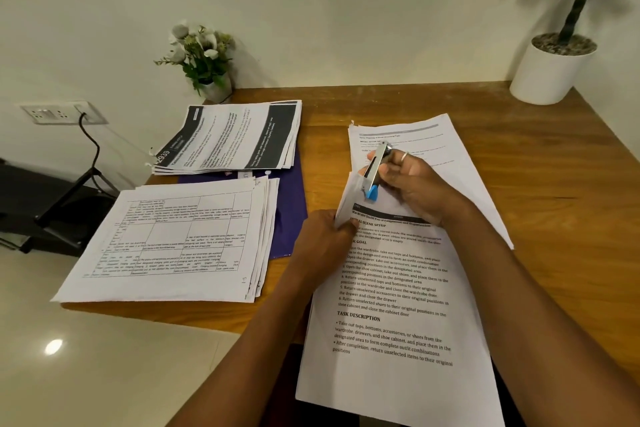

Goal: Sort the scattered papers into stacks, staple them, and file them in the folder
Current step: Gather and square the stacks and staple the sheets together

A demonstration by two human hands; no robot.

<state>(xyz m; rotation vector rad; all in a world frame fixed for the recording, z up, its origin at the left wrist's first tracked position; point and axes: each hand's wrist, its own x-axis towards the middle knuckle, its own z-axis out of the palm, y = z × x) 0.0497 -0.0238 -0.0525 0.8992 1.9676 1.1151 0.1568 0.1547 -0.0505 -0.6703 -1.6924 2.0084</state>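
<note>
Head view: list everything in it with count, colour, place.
stapler: one, silver and blue, at held papers' top corner.
held papers: one stack, white, front right.
far papers: count unclear, white, behind them on table.
grid stack: one, white, front left.
banded stack: one, white with black bands, back left.
folder: one, purple, under both left stacks.
table: one, brown wood.
flowers: one pot, white, back left corner.
plant: one, green, white pot, back right.
socket: one, white, left wall.
left hand: pinches held papers' corner.
right hand: grips stapler.
</note>
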